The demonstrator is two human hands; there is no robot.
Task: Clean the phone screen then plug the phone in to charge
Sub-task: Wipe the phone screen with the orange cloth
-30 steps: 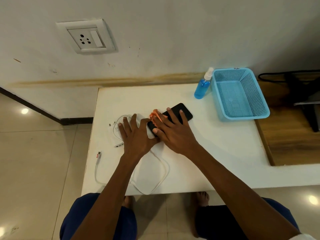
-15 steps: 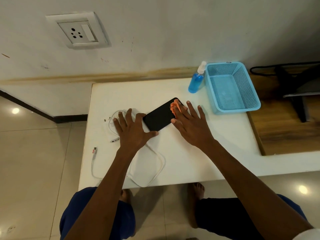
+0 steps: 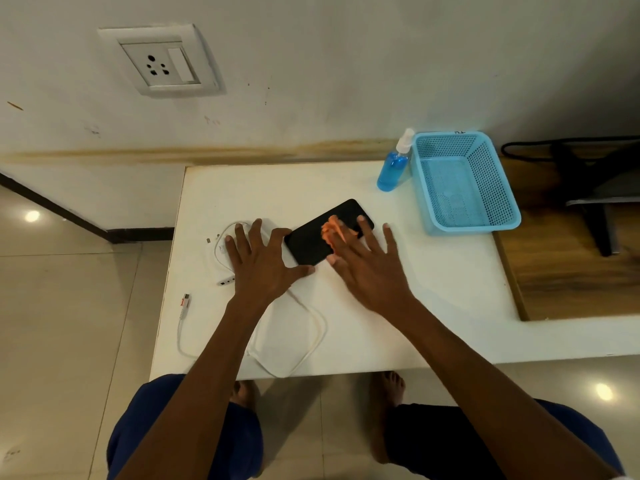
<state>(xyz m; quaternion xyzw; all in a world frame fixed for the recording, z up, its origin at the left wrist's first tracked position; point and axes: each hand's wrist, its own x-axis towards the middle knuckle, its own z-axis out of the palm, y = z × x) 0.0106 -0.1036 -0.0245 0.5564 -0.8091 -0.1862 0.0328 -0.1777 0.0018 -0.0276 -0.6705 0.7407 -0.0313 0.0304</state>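
Right hand: fingers straight and spread wide, flat on an orange cloth, pressing it onto the phone; cloth bunched under the index and middle fingers, mid-screen. Left hand: fingers also spread wide and straight, palm down on the table, thumb running along the phone's near-left corner, bracing it; nothing gripped. Phone is black, face up, lying diagonally on the white table, near the centre, its far corner pointing toward the basket. Left fingertips lie over a white charger adapter and the coiled part of the white cable. The cable loops under the left forearm toward the table's near edge, then runs out past the left edge; its plug end, with a red mark, hangs off that side, not connected to the phone. Blue spray bottle stands upright at the back of the table, just beside the light-blue mesh basket, touching or nearly so, cannot tell which. Wall socket with switch is on the wall up and to the left, well apart from the table. Person's knees and bare feet show below the near table edge.
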